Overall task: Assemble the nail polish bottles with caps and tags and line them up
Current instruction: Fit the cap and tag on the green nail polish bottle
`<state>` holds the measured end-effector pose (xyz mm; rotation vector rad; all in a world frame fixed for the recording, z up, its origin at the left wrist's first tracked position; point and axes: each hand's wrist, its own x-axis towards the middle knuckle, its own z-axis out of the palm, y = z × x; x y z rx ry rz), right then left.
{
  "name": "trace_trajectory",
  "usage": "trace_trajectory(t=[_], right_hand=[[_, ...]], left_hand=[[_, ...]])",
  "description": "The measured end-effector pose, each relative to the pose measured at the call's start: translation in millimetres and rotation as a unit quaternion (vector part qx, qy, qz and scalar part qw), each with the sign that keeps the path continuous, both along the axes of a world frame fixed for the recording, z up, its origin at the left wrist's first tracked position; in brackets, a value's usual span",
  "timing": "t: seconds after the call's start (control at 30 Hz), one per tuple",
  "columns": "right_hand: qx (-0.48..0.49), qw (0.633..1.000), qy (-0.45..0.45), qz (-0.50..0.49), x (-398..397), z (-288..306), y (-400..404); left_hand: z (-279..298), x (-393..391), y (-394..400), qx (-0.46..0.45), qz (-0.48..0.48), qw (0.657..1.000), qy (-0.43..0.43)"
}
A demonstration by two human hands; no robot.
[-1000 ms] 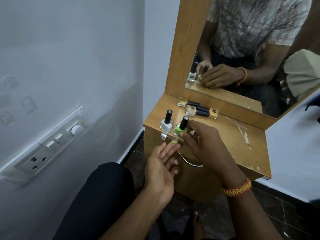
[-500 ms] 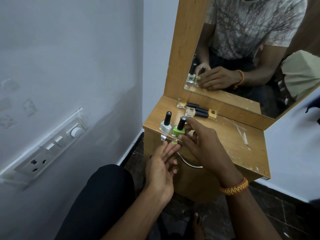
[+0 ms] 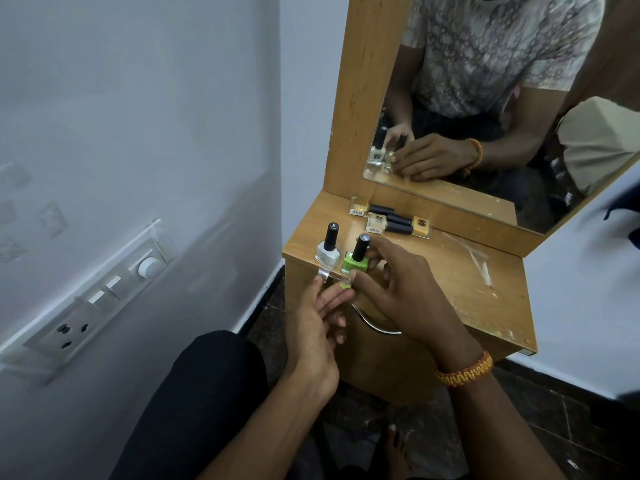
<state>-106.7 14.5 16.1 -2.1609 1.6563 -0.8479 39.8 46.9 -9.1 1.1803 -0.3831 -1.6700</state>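
Green bottle [image 3: 354, 263] upright, black cap, right hand [image 3: 398, 289] fingers pinching it, left hand [image 3: 317, 327] fingers relaxed.

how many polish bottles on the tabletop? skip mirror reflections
5. White bottle and green bottle upright at the front left edge; three bottles lying by the mirror: gold, beige, orange. None visibly hidden.

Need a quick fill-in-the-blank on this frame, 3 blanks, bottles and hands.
1. The green bottle stands upright right beside the ____ bottle.
2. Both upright bottles have ____ caps.
3. The ____ hand holds the green bottle; the other hand is at the shelf edge below, palm up.

Missing words: white; black; right
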Motion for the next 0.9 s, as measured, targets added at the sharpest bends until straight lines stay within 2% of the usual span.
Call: trace_trajectory(t=[0.57, 0.9], right_hand=[[0.001, 1.000, 0.021, -0.023, -5.0, -3.2, 3.9], [-0.015, 1.000, 0.010, -0.017, -2.7, -4.3, 3.9]], left_hand=[[0.0, 3.8, -4.0, -0.017, -0.054, 0.998, -0.009], [-3.2, 3.3, -12.0, 0.006, -0.048, 0.996, -0.070]])
